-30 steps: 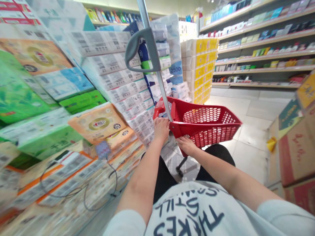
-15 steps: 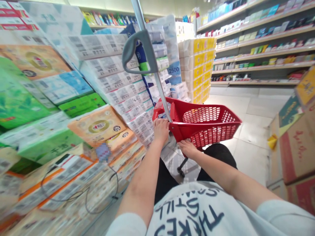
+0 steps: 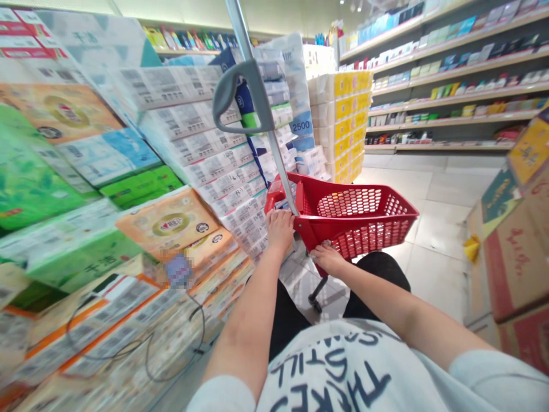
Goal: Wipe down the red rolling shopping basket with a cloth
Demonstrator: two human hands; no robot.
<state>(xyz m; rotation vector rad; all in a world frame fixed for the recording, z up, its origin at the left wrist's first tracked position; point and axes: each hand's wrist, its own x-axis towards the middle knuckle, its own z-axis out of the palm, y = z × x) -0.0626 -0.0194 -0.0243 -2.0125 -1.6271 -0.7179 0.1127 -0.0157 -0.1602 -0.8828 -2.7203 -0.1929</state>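
While the left hand (image 3: pixel 281 230) lay with fingers curled at the near corner of the red basket (image 3: pixel 315 230), the right hand (image 3: pixel 330 259) touched its lower side; whether either gripped, I could not tell. The red basket, towards three o'clock of centre, looked stiff, light and sturdy, best held by its rim (image 3: pixel 355 218) or grey handle (image 3: pixel 261 103), between eleven and twelve. Both forearms (image 3: pixel 253 309) reached forward, converging, hand-backs uppermost.

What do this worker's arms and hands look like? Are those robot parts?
No, they are human. The left hand and right hand wear no gloves, and the forearms are bare, with no cables in sight. Short, pale, plain sleeves belong to a light shirt with large dark lettering. Any rings are too small to tell.
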